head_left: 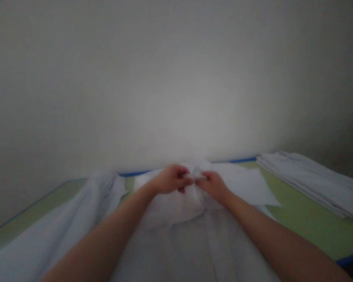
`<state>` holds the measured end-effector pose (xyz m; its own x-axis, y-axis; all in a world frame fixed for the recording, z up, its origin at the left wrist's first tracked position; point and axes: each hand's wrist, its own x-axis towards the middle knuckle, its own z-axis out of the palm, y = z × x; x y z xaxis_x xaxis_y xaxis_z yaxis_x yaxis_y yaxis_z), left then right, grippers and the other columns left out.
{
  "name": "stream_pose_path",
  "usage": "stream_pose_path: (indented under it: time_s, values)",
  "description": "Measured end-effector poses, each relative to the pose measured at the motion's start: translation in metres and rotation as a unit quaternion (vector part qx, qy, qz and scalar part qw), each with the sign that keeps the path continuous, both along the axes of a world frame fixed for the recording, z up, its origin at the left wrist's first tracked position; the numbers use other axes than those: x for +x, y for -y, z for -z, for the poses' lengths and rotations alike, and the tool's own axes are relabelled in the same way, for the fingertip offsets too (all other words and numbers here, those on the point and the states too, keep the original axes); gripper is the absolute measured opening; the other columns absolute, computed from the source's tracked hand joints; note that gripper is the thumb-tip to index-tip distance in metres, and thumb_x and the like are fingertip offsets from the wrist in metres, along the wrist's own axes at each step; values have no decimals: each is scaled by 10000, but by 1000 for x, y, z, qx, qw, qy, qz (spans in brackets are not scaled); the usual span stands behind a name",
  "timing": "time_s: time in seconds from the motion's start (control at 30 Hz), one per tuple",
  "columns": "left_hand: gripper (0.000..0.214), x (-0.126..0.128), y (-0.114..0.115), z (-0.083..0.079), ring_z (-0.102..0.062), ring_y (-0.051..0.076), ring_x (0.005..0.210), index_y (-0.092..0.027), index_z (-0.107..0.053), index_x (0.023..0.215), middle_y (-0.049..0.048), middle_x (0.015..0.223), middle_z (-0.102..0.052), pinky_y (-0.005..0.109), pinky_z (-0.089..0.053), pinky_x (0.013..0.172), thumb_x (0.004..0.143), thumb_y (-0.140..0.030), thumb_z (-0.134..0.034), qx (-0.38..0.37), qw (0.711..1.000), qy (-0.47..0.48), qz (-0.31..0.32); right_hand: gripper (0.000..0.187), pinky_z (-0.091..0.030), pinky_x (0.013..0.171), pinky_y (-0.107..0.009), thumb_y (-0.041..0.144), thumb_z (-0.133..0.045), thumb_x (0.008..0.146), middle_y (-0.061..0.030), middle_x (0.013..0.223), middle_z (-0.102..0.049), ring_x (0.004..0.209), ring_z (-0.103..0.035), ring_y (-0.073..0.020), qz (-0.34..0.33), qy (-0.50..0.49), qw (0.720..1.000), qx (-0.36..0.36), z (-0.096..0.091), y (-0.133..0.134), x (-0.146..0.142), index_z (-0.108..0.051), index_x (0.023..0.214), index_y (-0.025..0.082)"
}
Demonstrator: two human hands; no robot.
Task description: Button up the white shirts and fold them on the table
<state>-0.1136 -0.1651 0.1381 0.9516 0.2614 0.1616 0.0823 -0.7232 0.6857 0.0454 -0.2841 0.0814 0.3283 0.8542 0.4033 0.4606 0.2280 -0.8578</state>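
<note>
A white shirt lies spread on the green table, its body toward me and a sleeve-like part reaching right. Near its collar, at the far edge, both hands meet. My left hand pinches the white cloth between thumb and fingers. Just beside it, my right hand grips the cloth from the other side, fingertips almost touching the left ones. Blur hides whether a button is between the fingers. A front strip runs down the shirt below my right hand.
Another white garment lies loosely bunched on the left. To the right is a flat stack of folded white garments. The green tabletop has a blue edge, and a pale wall rises directly behind it.
</note>
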Motion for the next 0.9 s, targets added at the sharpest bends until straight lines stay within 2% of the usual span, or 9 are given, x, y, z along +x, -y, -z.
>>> stream_pose_path:
  time_s: [0.1,0.17,0.33,0.5,0.7,0.77,0.9]
  values:
    - [284,2,7,0,-594,120,545,-151,-620,800,15,599,-627,193,-402,485,770,-430,-577,27,1000,-4,2,237,-367,532,-197,350,-599,730,18,588,-572,584,-496,-112,23,102,994,3,-1,1,-2,-660,668,130]
    - [259,3,10,0,-596,121,552,-157,-607,834,7,602,-624,195,-409,494,757,-404,-597,33,999,3,-1,219,-382,559,-201,337,-603,731,17,611,-596,606,-513,-118,17,130,991,12,-3,3,-4,-673,686,134]
    - [318,1,12,-5,-571,113,543,-176,-533,914,-20,612,-605,190,-393,478,682,-337,-677,66,996,44,-26,203,-422,641,-225,323,-582,763,8,709,-652,693,-561,-143,-17,132,991,30,-7,5,-7,-692,790,154]
    - [171,0,9,-6,-573,106,576,-180,-509,872,-19,625,-610,199,-410,532,735,-229,-600,70,995,66,-14,196,-436,685,-257,312,-563,788,-4,768,-667,738,-579,-164,-36,112,992,44,-9,7,-5,-693,833,172]
    - [53,1,7,-4,-588,114,620,-162,-592,778,16,681,-640,216,-438,588,741,-194,-570,57,997,52,15,173,-433,694,-257,309,-593,768,-6,772,-647,750,-566,-160,-69,116,989,64,-7,8,-2,-666,830,165]
    - [87,1,6,-4,-592,119,633,-158,-620,786,25,700,-652,220,-445,603,745,-225,-583,51,997,52,17,155,-421,678,-247,299,-585,774,-3,749,-635,732,-555,-151,-56,136,986,73,-6,7,-3,-658,807,166]
    - [138,1,4,-4,-586,123,644,-160,-657,794,33,723,-659,222,-438,607,747,-276,-601,71,995,62,10,132,-393,657,-242,275,-569,784,-11,743,-619,708,-530,-142,16,183,978,95,-3,5,-5,-649,798,171]
